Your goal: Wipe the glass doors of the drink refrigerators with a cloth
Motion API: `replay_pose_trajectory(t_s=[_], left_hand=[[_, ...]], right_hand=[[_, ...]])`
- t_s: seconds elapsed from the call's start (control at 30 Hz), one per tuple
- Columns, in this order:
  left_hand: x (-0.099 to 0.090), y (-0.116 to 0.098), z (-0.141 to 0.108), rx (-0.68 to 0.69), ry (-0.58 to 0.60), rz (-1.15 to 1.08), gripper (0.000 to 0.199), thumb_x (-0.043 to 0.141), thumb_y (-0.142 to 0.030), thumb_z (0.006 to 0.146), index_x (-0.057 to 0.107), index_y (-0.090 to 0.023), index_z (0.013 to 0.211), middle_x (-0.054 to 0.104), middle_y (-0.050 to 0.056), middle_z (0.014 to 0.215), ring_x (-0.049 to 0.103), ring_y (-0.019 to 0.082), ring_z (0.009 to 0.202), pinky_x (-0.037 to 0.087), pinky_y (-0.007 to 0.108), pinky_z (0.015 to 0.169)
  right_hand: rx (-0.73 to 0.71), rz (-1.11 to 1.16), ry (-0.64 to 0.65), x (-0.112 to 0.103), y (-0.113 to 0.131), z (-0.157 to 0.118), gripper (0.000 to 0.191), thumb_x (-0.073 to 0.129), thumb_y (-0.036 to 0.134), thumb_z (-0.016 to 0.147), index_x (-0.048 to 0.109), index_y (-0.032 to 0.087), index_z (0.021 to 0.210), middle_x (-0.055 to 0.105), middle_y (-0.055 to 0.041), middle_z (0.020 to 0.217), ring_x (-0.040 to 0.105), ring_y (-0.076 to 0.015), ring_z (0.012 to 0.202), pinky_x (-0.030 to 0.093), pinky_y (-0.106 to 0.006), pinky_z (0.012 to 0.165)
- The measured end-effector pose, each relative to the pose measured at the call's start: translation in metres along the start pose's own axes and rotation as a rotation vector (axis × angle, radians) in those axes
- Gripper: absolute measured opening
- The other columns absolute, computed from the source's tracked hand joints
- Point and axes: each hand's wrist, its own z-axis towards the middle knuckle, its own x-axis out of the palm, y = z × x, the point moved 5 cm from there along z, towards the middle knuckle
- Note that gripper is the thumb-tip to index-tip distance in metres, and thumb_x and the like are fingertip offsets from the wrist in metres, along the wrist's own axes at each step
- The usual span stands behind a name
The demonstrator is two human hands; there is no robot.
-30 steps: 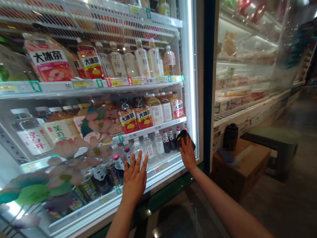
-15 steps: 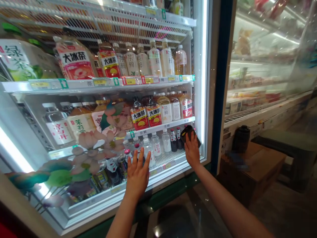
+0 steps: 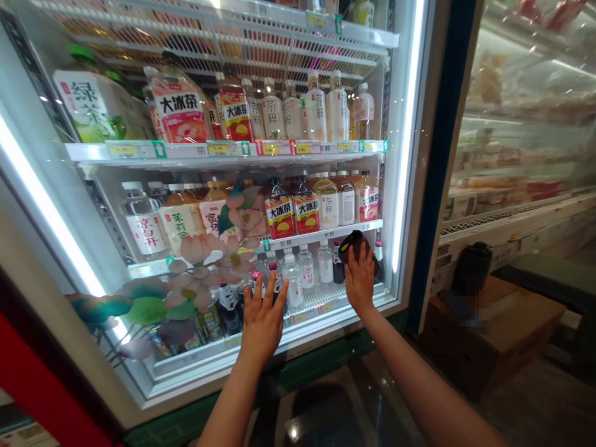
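My left hand [image 3: 263,320] is raised with its fingers spread, in front of the glass door of a lit drinks fridge [image 3: 414,186]. It holds nothing; whether its fingertips touch the glass I cannot tell. Under my right hand [image 3: 360,279] is a dark cloth-like pad [image 3: 350,242] with a yellow mark, held against the door at the lower right. The fingers lie over the pad and hide part of it; its exact kind is unclear. Behind the glass near my left hand stands a clear water bottle [image 3: 293,282]. A flower decal [image 3: 190,295] spreads over the lower left of the door.
Shelves inside hold several tea bottles [image 3: 282,211]. An open chiller [image 3: 512,205] extends to the right, with a cardboard box [image 3: 516,310] and a black lidded container [image 3: 474,267] before it. A red panel [image 3: 41,385] borders the fridge at lower left.
The view has turned left, so the fridge sits farther right and the red panel shows more. Relative to the door, my right hand and the pad have shifted left. My left hand stays spread.
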Motion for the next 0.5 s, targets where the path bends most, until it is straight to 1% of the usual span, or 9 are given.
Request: replay_pose_trajectory(t_s=[0.03,0.07,0.13,0.2,0.27,0.33,0.4,0.47,0.5], left_hand=[[-0.002,0.001,-0.001,-0.006,-0.002,-0.001,0.074,0.060,-0.017,0.089,0.035,-0.029,0.157,0.013,0.007,0.169,0.001,0.033,0.157,0.008,0.061,0.126],[-0.003,0.003,-0.001,-0.013,-0.003,-0.003,0.075,0.060,-0.016,0.089,0.034,-0.029,0.157,0.013,0.007,0.169,0.001,0.033,0.157,0.007,0.061,0.126],[-0.006,0.005,-0.002,-0.029,0.000,-0.004,0.077,0.060,-0.016,0.088,0.031,-0.030,0.159,0.012,0.007,0.169,0.001,0.033,0.157,0.006,0.061,0.126],[-0.009,0.008,-0.004,-0.041,-0.003,0.002,0.079,0.060,-0.018,0.089,0.028,-0.029,0.160,0.011,0.007,0.169,0.000,0.032,0.157,0.005,0.061,0.126],[-0.011,0.012,-0.005,-0.051,-0.015,0.014,0.079,0.060,-0.019,0.089,0.027,-0.028,0.160,0.010,0.007,0.170,-0.001,0.032,0.157,0.005,0.061,0.126],[-0.011,0.016,-0.007,-0.059,-0.027,0.030,0.079,0.061,-0.021,0.089,0.027,-0.029,0.160,0.009,0.007,0.170,0.000,0.032,0.157,0.006,0.060,0.126],[-0.011,0.021,-0.009,-0.069,-0.033,0.047,0.080,0.062,-0.022,0.088,0.028,-0.029,0.160,0.009,0.006,0.170,0.000,0.032,0.157,0.006,0.060,0.126],[-0.011,0.024,-0.011,-0.078,-0.041,0.063,0.081,0.063,-0.021,0.087,0.029,-0.029,0.159,0.009,0.007,0.170,-0.001,0.032,0.157,0.005,0.060,0.126],[-0.011,0.025,-0.012,-0.080,-0.040,0.070,0.081,0.064,-0.021,0.086,0.029,-0.029,0.159,0.010,0.007,0.170,-0.001,0.032,0.157,0.005,0.060,0.126]], right_hand=[[0.004,0.009,0.002,0.002,0.011,0.004,0.069,0.039,0.023,0.101,0.009,0.039,0.162,-0.005,0.0005,0.171,-0.004,-0.0362,0.156,0.023,-0.070,0.118],[-0.024,0.011,0.021,0.005,0.023,0.006,0.070,0.040,0.024,0.101,0.010,0.040,0.161,-0.004,0.0010,0.171,-0.005,-0.0364,0.156,0.022,-0.070,0.118],[-0.150,0.000,0.091,0.010,0.043,-0.003,0.072,0.045,0.021,0.099,0.015,0.042,0.160,0.001,0.0026,0.171,-0.005,-0.0356,0.156,0.019,-0.069,0.119],[-0.286,-0.017,0.156,0.012,0.049,-0.021,0.075,0.048,0.015,0.096,0.019,0.045,0.159,0.007,0.0044,0.171,-0.002,-0.0337,0.157,0.019,-0.066,0.121],[-0.326,-0.024,0.158,0.010,0.042,-0.034,0.078,0.047,0.011,0.094,0.020,0.046,0.158,0.011,0.0048,0.171,0.001,-0.0325,0.157,0.020,-0.065,0.121],[-0.246,-0.016,0.102,0.007,0.033,-0.032,0.078,0.044,0.012,0.095,0.015,0.046,0.159,0.009,0.0031,0.171,0.002,-0.0333,0.157,0.022,-0.067,0.120],[-0.118,0.002,0.031,0.005,0.034,-0.018,0.075,0.040,0.016,0.098,0.008,0.043,0.160,0.002,0.0008,0.172,0.000,-0.0354,0.157,0.023,-0.070,0.117],[-0.043,0.019,0.000,0.006,0.050,-0.004,0.072,0.037,0.022,0.101,0.003,0.041,0.161,-0.004,-0.0005,0.172,-0.004,-0.0373,0.156,0.023,-0.072,0.116],[-0.046,0.021,0.007,0.007,0.062,0.000,0.071,0.038,0.024,0.101,0.004,0.041,0.161,-0.005,-0.0005,0.172,-0.005,-0.0376,0.156,0.022,-0.072,0.116]])
